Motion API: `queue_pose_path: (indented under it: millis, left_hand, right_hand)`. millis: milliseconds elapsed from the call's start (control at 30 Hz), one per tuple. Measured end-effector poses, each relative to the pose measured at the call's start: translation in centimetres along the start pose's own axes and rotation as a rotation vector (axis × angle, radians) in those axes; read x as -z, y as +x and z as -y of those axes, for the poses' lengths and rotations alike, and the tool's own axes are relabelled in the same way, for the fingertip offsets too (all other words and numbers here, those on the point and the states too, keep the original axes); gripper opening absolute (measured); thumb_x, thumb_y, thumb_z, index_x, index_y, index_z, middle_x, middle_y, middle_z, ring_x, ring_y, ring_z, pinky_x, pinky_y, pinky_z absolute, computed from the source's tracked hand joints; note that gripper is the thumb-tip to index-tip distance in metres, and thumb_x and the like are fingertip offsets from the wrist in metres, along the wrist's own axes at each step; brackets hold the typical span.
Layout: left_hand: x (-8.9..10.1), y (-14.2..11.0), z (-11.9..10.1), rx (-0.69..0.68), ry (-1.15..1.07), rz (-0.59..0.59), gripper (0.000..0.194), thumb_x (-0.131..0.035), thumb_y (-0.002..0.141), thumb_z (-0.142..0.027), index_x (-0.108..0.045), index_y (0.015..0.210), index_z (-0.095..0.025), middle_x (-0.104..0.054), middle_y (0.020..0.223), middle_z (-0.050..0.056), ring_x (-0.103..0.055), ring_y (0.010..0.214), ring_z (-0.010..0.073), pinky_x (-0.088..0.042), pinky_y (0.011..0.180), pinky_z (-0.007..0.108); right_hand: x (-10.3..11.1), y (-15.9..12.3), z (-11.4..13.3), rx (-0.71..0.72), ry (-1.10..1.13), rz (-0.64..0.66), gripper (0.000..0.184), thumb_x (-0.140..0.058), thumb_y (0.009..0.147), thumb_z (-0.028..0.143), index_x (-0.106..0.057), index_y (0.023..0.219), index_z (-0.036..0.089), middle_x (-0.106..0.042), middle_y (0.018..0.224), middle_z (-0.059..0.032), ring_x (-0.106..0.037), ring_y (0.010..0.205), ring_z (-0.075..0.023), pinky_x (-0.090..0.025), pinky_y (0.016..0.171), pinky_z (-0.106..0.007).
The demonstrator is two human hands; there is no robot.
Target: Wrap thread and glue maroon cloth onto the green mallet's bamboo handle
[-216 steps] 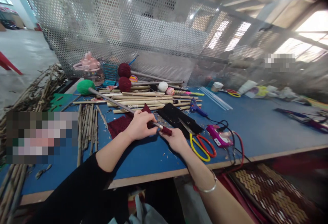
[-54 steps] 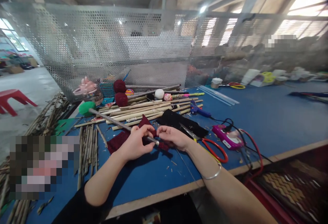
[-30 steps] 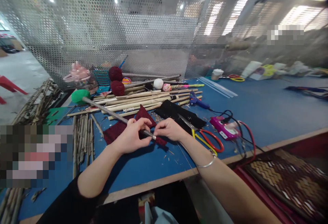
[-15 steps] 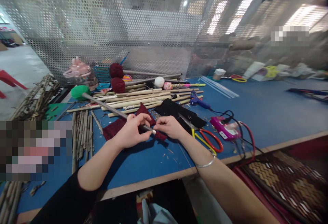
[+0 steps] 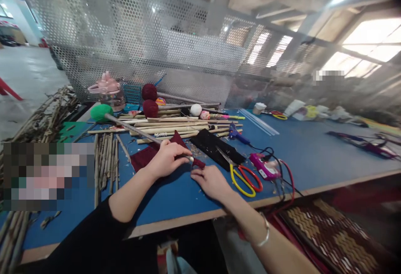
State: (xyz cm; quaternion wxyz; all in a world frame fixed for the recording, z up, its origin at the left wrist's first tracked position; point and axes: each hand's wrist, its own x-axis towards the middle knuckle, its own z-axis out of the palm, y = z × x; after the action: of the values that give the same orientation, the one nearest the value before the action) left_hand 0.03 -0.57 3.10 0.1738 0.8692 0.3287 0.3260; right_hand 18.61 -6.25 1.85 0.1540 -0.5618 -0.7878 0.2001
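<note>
My left hand (image 5: 167,157) is closed around a grey stick (image 5: 134,128) near its pale cut tip. The stick slants up to the left and ends in a green ball-shaped head (image 5: 102,112). Just right of the tip, my right hand (image 5: 213,182) hovers low over the table with fingers curled and pinched; whatever they hold is too small to make out. Dark red cloth (image 5: 140,160) lies beneath the left hand, and a corner of it shows by the right fingertips. Scissors (image 5: 242,178) with yellow and red handles rest right of my right hand, partly on black cloth (image 5: 216,144).
Behind the hands lie pale sticks (image 5: 172,130) and dark red balls (image 5: 150,109). A blue glue gun (image 5: 238,134) and a magenta power box (image 5: 265,166) with cables are to the right. Bundled twigs (image 5: 105,161) lie left. A perforated metal screen (image 5: 131,36) stands behind.
My right hand has moved away from the stick's tip, down and toward me. The left hand still grips the stick, its fingers now flatter over it. The head view has shifted slightly.
</note>
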Motion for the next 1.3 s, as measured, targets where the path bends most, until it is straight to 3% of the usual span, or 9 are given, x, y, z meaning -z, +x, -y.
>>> queue_pose_path:
  millis: [100, 233, 433, 600, 800, 867, 1033, 1167, 1300]
  left_hand:
    - [-0.9, 0.2, 0.9, -0.035, 0.020, 0.024, 0.018, -0.055, 0.080, -0.035, -0.063, 0.093, -0.025, -0.068, 0.094, 0.000, -0.058, 0.089, 0.0155, -0.025, 0.085, 0.035]
    - [-1.5, 0.4, 1.7, -0.026, 0.027, 0.072, 0.018, -0.054, 0.080, -0.030, -0.063, 0.094, -0.023, -0.068, 0.095, 0.001, -0.058, 0.091, 0.0158, -0.026, 0.083, 0.034]
    - [-0.6, 0.2, 1.1, -0.055, 0.000, 0.083, 0.019, -0.054, 0.079, -0.036, -0.063, 0.089, -0.023, -0.068, 0.091, 0.000, -0.058, 0.089, 0.0160, -0.025, 0.081, 0.033]
    - [-0.7, 0.0, 0.9, -0.037, -0.014, 0.139, 0.022, -0.056, 0.076, -0.040, -0.064, 0.085, -0.022, -0.068, 0.089, 0.000, -0.059, 0.084, 0.0161, -0.025, 0.080, 0.033]
    - [-0.8, 0.2, 1.0, -0.025, -0.026, 0.127, 0.024, -0.057, 0.075, -0.043, -0.064, 0.084, -0.022, -0.069, 0.089, 0.001, -0.059, 0.084, 0.0160, -0.024, 0.080, 0.033]
    - [-0.7, 0.2, 0.9, -0.028, -0.024, 0.113, 0.024, -0.057, 0.075, -0.044, -0.064, 0.085, -0.022, -0.069, 0.088, 0.000, -0.059, 0.084, 0.0159, -0.024, 0.080, 0.033]
    - [-0.1, 0.3, 0.5, -0.005, -0.033, 0.031, 0.023, -0.055, 0.077, -0.042, -0.064, 0.085, -0.023, -0.068, 0.087, 0.000, -0.058, 0.084, 0.0160, -0.023, 0.083, 0.034]
    - [-0.3, 0.5, 0.6, 0.008, -0.036, -0.012, 0.022, -0.055, 0.077, -0.041, -0.064, 0.087, -0.023, -0.068, 0.088, 0.000, -0.058, 0.086, 0.0166, -0.023, 0.086, 0.035]
    - [-1.0, 0.6, 1.0, 0.012, -0.026, 0.022, 0.021, -0.056, 0.076, -0.040, -0.065, 0.085, -0.023, -0.068, 0.087, 0.000, -0.058, 0.086, 0.0170, -0.023, 0.086, 0.036]
  right_hand:
    - [-0.8, -1.7, 3.2, 0.056, -0.214, -0.087, 0.024, -0.042, 0.084, 0.020, -0.064, 0.076, 0.019, -0.066, 0.075, -0.0043, -0.058, 0.070, -0.0147, -0.034, 0.061, -0.023]
    - [0.4, -0.8, 5.5, 0.075, -0.127, -0.160, 0.022, -0.044, 0.083, 0.022, -0.063, 0.075, 0.017, -0.066, 0.073, -0.0040, -0.057, 0.066, -0.0131, -0.035, 0.061, -0.022]
    - [4.3, 2.1, 2.8, -0.068, 0.379, -0.163, 0.023, -0.053, 0.074, 0.033, -0.064, 0.072, 0.013, -0.059, 0.059, -0.0003, -0.046, 0.051, -0.0097, -0.035, 0.051, -0.021]
    - [3.3, 2.8, 0.0, -0.060, 0.247, -0.341, 0.023, -0.051, 0.074, 0.033, -0.063, 0.069, 0.015, -0.055, 0.056, 0.0006, -0.043, 0.050, -0.0100, -0.034, 0.050, -0.021]
    - [2.0, 2.9, -0.8, -0.067, 0.105, -0.498, 0.029, -0.048, 0.078, 0.037, -0.067, 0.074, 0.016, -0.061, 0.059, -0.0015, -0.050, 0.053, -0.0124, -0.036, 0.054, -0.023]
    - [2.0, 3.1, -1.0, -0.094, 0.138, -0.461, 0.028, -0.050, 0.076, 0.036, -0.068, 0.074, 0.016, -0.062, 0.060, -0.0016, -0.051, 0.054, -0.0125, -0.036, 0.055, -0.023]
    - [0.6, 2.9, -1.7, -0.145, 0.304, -0.137, 0.026, -0.054, 0.071, 0.035, -0.069, 0.071, 0.013, -0.060, 0.058, 0.0003, -0.050, 0.054, -0.0132, -0.036, 0.053, -0.023]
    - [-1.7, 0.5, -0.1, -0.095, 0.315, -0.169, 0.031, -0.047, 0.080, 0.039, -0.069, 0.081, 0.016, -0.064, 0.069, -0.0006, -0.054, 0.062, -0.0161, -0.039, 0.057, -0.024]
    - [-2.2, -1.7, 3.0, -0.109, 0.057, -0.280, 0.033, -0.036, 0.088, 0.033, -0.066, 0.086, 0.021, -0.067, 0.074, -0.0035, -0.058, 0.066, -0.0162, -0.037, 0.061, -0.023]
